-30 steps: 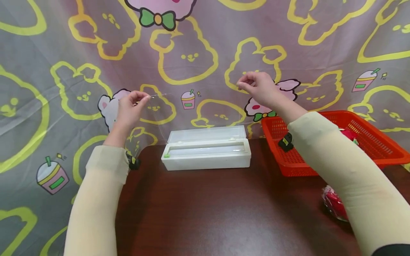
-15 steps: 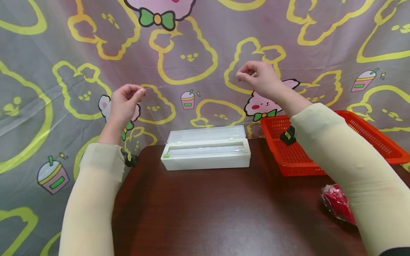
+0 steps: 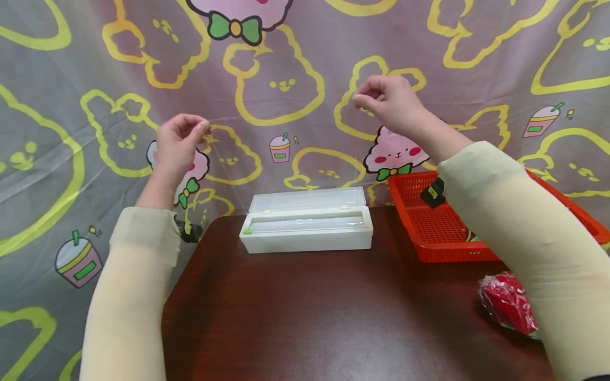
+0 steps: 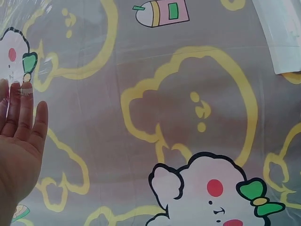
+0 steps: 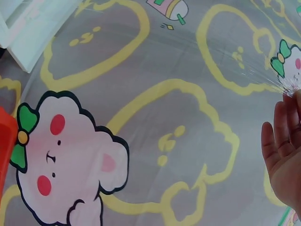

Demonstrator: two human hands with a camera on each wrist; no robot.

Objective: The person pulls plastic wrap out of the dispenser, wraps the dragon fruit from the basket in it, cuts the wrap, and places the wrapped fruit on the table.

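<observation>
Clear cling film (image 5: 283, 84) is bunched into creases at the right fingertips in the right wrist view. My right hand (image 3: 393, 106) pinches it, raised in front of the patterned curtain. At about the same height on the other side, my left hand (image 3: 177, 145) pinches more of the film between thumb and fingers. In the left wrist view, shiny creases of film show around the left fingertips (image 4: 27, 92). Between the hands the sheet is nearly invisible. Below them on the table stands a white cling film box (image 3: 305, 243), its lid (image 3: 307, 199) raised and a roll inside.
A red plastic basket (image 3: 429, 253) stands at the right, partly behind the right forearm. In front of it lies a red item wrapped in film (image 3: 507, 301), partly covered by the sleeve. The patterned curtain (image 3: 295, 58) hangs close behind the brown table (image 3: 310, 317).
Both hands have risen, and the left has also drifted left, widening the gap between them. More of the wrapped red item shows beside the right sleeve. The box has not moved.
</observation>
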